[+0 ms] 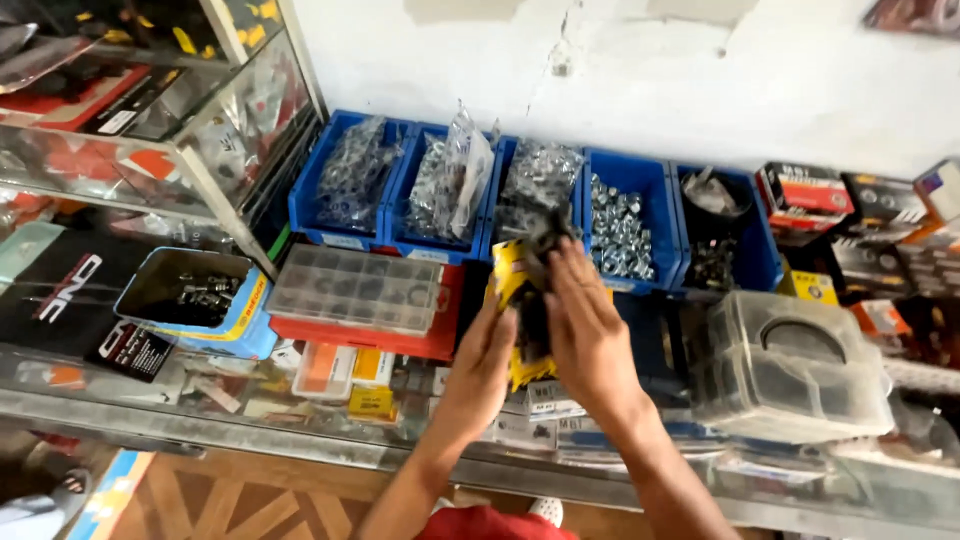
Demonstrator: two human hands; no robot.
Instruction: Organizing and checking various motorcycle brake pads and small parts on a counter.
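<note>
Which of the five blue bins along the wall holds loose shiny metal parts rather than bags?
The fourth blue bin from the left: bare silvery nuts lie loose in it, just beyond the right hand.

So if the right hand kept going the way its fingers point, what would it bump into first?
Probably the blue plastic bin holding clear bags of small metal parts, straight beyond the right hand; depth is hard to judge.

Blue bins (628, 180) hold bagged hardware; clear compartment organizer (358, 288) on red tray; glass counter (250, 405).
</note>
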